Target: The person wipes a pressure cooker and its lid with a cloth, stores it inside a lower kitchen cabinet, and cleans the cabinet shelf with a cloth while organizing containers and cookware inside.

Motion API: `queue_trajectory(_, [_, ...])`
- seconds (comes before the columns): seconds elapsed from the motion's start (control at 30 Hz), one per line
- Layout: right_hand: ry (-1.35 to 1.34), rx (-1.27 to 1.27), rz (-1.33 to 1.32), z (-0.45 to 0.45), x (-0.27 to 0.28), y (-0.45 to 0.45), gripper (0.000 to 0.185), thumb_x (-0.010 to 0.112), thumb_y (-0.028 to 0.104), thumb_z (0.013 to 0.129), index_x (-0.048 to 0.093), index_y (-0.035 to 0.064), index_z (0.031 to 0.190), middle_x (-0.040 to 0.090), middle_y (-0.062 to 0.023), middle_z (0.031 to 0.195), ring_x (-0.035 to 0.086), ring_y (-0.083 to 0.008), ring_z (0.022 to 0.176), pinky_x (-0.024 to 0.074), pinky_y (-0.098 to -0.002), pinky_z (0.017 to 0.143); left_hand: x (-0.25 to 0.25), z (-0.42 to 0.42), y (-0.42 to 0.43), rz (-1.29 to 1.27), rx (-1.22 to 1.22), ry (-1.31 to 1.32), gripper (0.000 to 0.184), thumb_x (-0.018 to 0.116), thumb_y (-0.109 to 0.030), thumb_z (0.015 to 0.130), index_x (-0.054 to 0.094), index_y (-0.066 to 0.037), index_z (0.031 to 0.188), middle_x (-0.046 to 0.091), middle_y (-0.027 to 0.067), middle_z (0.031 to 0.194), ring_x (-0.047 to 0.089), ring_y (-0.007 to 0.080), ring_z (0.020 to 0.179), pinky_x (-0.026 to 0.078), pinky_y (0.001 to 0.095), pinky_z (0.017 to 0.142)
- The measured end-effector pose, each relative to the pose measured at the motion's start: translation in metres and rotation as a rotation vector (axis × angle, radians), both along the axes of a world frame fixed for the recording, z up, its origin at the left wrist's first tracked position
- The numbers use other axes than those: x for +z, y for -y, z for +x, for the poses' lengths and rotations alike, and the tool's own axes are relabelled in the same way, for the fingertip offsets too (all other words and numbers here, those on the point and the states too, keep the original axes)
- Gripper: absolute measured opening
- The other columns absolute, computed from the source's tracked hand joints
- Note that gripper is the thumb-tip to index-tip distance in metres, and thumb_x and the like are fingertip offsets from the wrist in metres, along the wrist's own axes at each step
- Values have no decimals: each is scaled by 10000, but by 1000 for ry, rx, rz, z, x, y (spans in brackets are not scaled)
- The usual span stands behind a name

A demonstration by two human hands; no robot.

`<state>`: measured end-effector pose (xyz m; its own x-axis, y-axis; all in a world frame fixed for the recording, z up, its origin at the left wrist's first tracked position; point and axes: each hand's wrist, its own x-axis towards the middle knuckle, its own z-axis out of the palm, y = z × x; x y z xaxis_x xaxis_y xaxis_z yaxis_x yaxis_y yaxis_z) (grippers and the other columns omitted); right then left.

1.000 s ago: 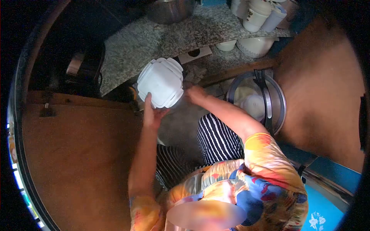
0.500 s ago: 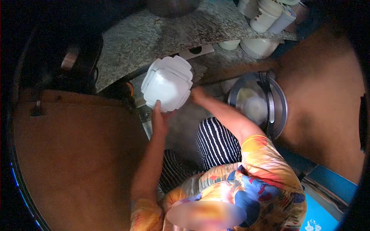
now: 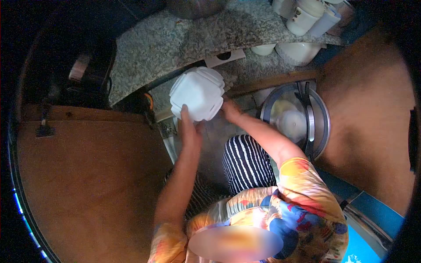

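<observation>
The left hand [image 3: 190,130] has its thumb laid over the near edge of a squarish white plastic lid-like piece with side flaps [image 3: 197,94], gripping it; its other fingers are mostly hidden below. The right hand [image 3: 231,111] is at the piece's right edge, its fingertips in shadow, so I cannot tell whether they pinch it or merely touch. The piece thus lies just beyond the left fingers and to the left of the right ones. It is nearly as wide as long, with no clear long axis; both hands are about equally near.

Counted: one white piece, though layered edges leave it unclear whether several are nested. Right of the right fingers is one round clear lid with a dark rim and black handle [image 3: 310,122]. Beyond both hands' fingers are one white plate with a dark round hole [image 3: 225,57] and a speckled grey stone surface [image 3: 149,65]. Farther right beyond them are two white rounded bowls [image 3: 299,53] and, higher, at least two pale cup-shaped containers [image 3: 305,17].
</observation>
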<state>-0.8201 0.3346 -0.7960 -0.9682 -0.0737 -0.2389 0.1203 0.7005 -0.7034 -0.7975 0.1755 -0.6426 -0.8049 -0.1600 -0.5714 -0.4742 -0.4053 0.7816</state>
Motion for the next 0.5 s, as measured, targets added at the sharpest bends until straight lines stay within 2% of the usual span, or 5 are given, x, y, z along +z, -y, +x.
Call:
queue_trajectory(0.1, [21, -16, -7, 0, 4, 2, 460, 655, 120, 791, 549, 50, 1233, 485, -216, 1314, 503, -396, 1166, 440, -427, 971, 1, -7, -1, 34, -25, -74, 615, 596, -459, 837, 442, -134, 1336, 518, 69, 1263, 539, 220, 1054, 453, 386, 812])
queue_trajectory(0.2, [-22, 29, -40, -3, 3, 2, 467, 658, 165, 808, 543, 40, 1243, 468, -221, 1331, 503, -393, 1165, 435, -425, 980, -6, -16, 3, 17, 44, -12, 603, 595, -435, 834, 448, -108, 1319, 535, 71, 1235, 554, 221, 1042, 463, 382, 801])
queue_trajectory(0.3, [25, 157, 51, -1, 53, -1, 475, 645, 226, 838, 534, 25, 1254, 432, -212, 1370, 501, -377, 1175, 431, -423, 983, -28, -27, 20, 236, 26, -68, 601, 604, -427, 832, 452, -90, 1307, 548, 80, 1221, 569, 239, 1051, 479, 399, 826])
queue_trajectory(0.4, [-215, 210, 51, 6, 65, -3, 456, 619, 275, 868, 551, 5, 1230, 387, -200, 1409, 494, -365, 1187, 431, -422, 984, -26, -27, 26, 307, 14, -55, 579, 595, -415, 846, 452, -86, 1301, 557, 87, 1212, 567, 252, 1094, 487, 432, 876])
queue_trajectory(0.5, [-291, 112, 79, 2, 43, 1, 446, 612, 271, 873, 554, 6, 1228, 362, -188, 1431, 483, -360, 1205, 428, -417, 995, -17, -28, 29, 358, -9, -73, 569, 585, -411, 861, 444, -85, 1306, 551, 93, 1230, 557, 258, 1124, 480, 454, 916])
